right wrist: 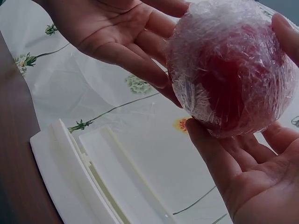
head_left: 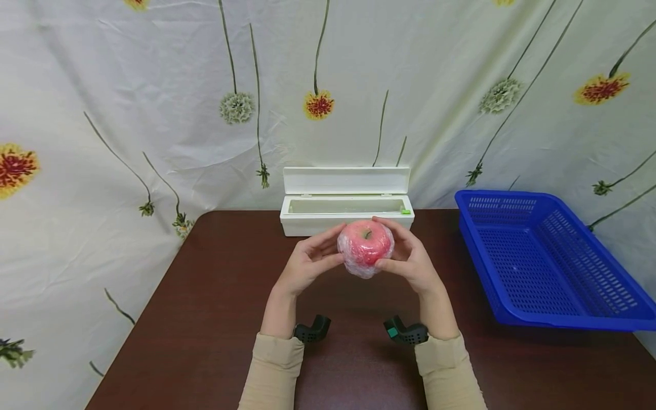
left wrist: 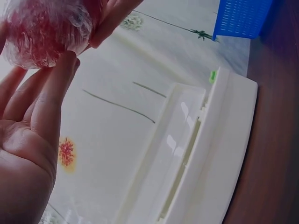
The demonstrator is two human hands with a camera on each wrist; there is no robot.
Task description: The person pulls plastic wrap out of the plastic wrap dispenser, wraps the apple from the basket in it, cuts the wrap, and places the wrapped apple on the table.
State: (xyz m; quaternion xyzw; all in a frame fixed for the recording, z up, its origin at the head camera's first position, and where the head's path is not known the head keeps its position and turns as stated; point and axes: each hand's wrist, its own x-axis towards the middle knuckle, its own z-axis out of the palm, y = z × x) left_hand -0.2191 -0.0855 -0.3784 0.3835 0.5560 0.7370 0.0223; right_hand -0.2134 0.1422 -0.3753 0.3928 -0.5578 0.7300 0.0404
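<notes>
A red apple [head_left: 366,242] wrapped in clear cling film is held up above the table, its stem facing the head camera. My left hand [head_left: 309,263] grips it from the left side, thumb in front and fingers behind. From the opposite side my right hand [head_left: 410,259] holds the same apple between thumb and fingers. In the right wrist view, crumpled film gathers thickly on the underside of the apple [right wrist: 229,79]. Behind the hands stands a long white cling film dispenser [head_left: 348,225] with its lid [head_left: 346,180] raised and a small green slider [head_left: 405,212] at its right end.
A blue plastic basket [head_left: 512,313] with slotted walls sits at the right of the dark brown table [head_left: 205,319]. A white cloth [head_left: 169,74] printed with flowers hangs behind the table. Black wrist camera mounts [head_left: 312,329] sit near both cuffs.
</notes>
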